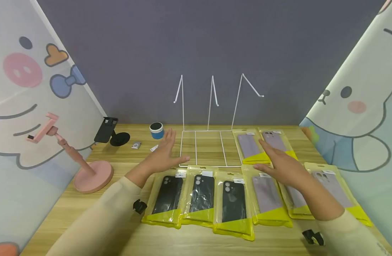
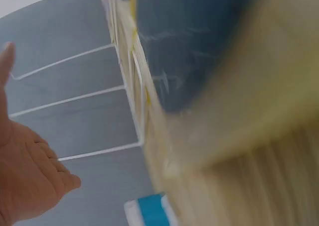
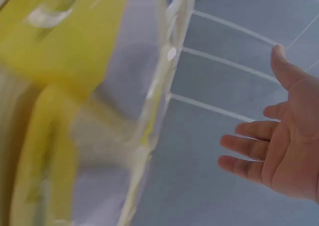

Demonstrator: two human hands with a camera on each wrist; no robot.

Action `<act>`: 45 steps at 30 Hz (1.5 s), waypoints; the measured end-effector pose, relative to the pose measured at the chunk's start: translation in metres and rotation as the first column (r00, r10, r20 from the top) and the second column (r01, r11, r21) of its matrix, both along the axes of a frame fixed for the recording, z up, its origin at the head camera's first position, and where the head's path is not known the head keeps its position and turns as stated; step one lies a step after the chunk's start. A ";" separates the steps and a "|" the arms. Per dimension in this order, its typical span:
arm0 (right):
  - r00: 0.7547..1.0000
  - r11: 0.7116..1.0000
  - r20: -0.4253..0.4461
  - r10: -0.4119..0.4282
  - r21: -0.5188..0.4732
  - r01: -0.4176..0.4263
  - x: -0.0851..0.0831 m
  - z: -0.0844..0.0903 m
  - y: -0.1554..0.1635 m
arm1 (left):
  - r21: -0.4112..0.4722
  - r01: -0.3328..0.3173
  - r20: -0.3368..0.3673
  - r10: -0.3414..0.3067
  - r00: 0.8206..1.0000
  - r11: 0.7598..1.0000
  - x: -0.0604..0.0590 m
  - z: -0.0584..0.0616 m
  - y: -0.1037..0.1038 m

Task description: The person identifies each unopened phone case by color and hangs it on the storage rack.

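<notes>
Head view. A white wire display rack stood on a pale wood-grain table against a dull grey backdrop: a flat rectangular base grid with three thin uprights, each bent over into a hook. The left hand hovered flat at the rack's front left corner, fingers straight and together, gripping nothing. The right hand hovered likewise near the rack's front right corner, fingers straight, gripping nothing, above the packaged cases. In front of the rack lay a row of glossy clear bags with yellow bottoms: three black phone cases to the left, lilac phone cases to the right, and two more lilac ones beside the rack's right edge. Both forearms wore cream sleeves. To the left were a matte pink phone stand with a round base, a black phone holder, and a short blue cylinder with a black top. Cartoon-printed curtains hung at either side.

Left wrist view. Heavily blurred. The open palm of the left hand showed, thumb up, beside the white wires of the rack; the blue cylinder sat at the bottom edge.

Right wrist view. Blurred yellow packaging filled the left side. The right hand was spread, fingers relaxed, near the rack but apart from it.
</notes>
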State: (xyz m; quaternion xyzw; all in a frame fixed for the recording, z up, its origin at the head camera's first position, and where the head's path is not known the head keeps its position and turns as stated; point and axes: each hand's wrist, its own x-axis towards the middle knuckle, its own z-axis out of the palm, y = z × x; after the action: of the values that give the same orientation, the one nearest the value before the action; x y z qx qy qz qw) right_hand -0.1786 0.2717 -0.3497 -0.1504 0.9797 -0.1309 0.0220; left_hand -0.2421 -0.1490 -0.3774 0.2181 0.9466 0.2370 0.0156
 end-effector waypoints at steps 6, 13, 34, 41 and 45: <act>0.992 0.998 0.123 -0.001 0.059 -0.007 -0.013 -0.023 0.012 | 0.007 0.045 0.159 -0.046 0.986 0.999 -0.030 -0.015 0.002; 0.989 0.992 0.126 0.082 0.086 -0.093 -0.027 -0.046 0.018 | -0.095 0.080 0.269 -0.052 0.962 0.992 -0.054 -0.034 0.000; 0.986 0.963 -0.029 0.162 -0.212 -0.164 -0.036 0.003 0.027 | -0.185 0.167 0.376 -0.087 0.923 0.968 -0.061 -0.037 -0.003; 0.963 0.888 -0.161 0.215 -0.378 -0.261 -0.030 0.040 0.024 | -0.241 0.168 0.375 -0.068 0.925 0.956 -0.063 -0.037 -0.001; 0.962 0.911 -0.200 0.186 -0.331 -0.245 -0.029 0.061 0.023 | -0.263 0.164 0.370 -0.057 0.927 0.951 -0.062 -0.035 0.001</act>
State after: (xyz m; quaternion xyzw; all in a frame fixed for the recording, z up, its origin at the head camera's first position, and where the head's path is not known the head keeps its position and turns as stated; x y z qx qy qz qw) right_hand -0.2071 0.2951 -0.2889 -0.2694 0.9160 -0.2885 -0.0718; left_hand -0.3037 -0.1481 -0.4127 0.2201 0.9382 0.1305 0.2328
